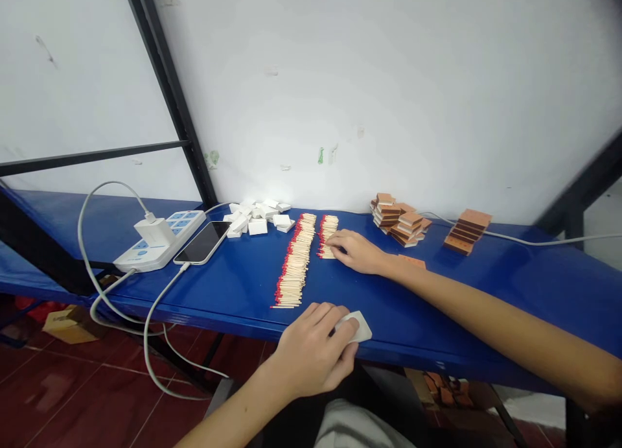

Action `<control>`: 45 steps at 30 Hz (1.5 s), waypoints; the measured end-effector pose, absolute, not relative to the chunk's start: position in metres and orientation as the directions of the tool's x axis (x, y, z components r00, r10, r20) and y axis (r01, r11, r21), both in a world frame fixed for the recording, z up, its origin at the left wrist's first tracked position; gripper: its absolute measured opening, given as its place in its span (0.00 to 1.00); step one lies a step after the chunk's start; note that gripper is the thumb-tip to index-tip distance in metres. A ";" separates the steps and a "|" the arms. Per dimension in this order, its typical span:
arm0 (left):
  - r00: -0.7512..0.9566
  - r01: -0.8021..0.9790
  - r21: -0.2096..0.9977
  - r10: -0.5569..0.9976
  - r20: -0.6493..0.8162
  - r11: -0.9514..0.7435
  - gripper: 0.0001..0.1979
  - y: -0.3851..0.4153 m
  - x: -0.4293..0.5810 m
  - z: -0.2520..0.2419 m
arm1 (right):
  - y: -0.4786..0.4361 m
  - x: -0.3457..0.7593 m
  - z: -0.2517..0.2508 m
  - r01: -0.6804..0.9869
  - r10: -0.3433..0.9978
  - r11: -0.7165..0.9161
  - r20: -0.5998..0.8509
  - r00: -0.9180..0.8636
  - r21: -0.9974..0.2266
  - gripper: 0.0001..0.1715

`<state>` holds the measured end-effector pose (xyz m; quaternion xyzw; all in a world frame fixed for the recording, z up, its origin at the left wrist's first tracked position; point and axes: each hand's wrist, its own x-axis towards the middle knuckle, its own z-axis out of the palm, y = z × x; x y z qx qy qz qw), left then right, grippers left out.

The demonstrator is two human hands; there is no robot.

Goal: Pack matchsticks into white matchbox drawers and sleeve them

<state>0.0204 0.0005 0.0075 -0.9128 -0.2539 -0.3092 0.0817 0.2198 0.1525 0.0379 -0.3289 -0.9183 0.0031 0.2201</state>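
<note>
Left hand (313, 351) clasps a white box (358, 326); right hand (357, 250) rests on matches (326, 231).
Box is pinned at the table (233, 286) edge under the left hand, seemingly for steadiness; right fingers lie nearly flat, gripping nothing.

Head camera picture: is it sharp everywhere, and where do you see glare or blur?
Head view: the matches in the middle are sharp; the black bar at the right edge is blurred; the wall has a bright patch above the white boxes; the phone screen reflects pale light.
</note>
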 end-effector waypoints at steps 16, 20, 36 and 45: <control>0.671 0.513 0.026 0.419 0.612 -0.858 0.11 0.000 0.021 0.009 | 0.120 0.223 0.034 0.694 0.675 0.707 0.423 -0.605 -0.135 0.14; 0.655 0.515 0.043 0.426 0.624 -0.856 0.12 -0.001 0.021 0.010 | 0.117 0.222 0.028 0.707 0.706 0.678 0.444 -0.552 -0.200 0.12; 0.660 0.508 0.059 0.432 0.615 -0.859 0.12 0.000 0.020 0.014 | 0.120 0.226 0.025 0.611 0.678 0.727 0.467 -0.568 -0.313 0.07; 0.632 0.600 0.103 0.549 0.547 -0.793 0.16 0.001 0.006 0.025 | 0.116 0.229 0.028 0.612 0.720 0.694 0.396 -0.571 -0.379 0.06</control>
